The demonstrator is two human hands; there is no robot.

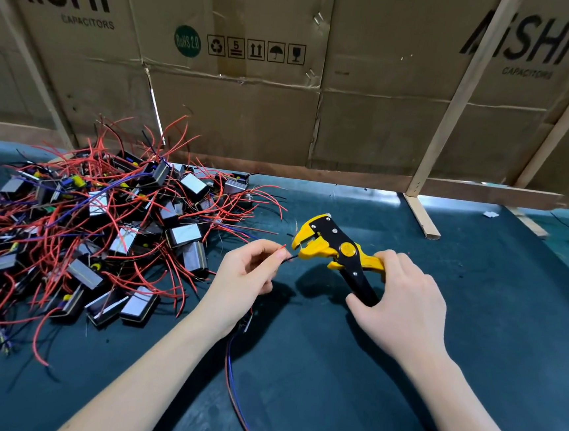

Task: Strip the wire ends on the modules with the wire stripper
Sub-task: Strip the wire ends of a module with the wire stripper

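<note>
While pinching a dark wire end (289, 259) at the wire stripper (333, 250) mouth, left hand (245, 273) fingers clamped; right hand (403, 294) wrapped round the handles. Heaped modules (103, 227) left, on the green mat (472, 335). Risk, judged: tip barely entered, could slip out or strip short. Cardboard (237, 73) printed "AiSHi CAPACITORS", "RoHS 2.0".

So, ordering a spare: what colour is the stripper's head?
Yellow head with black plates, black lower handle; head view.

Module (245, 322) mostly hidden under left hand (243, 280)
</note>
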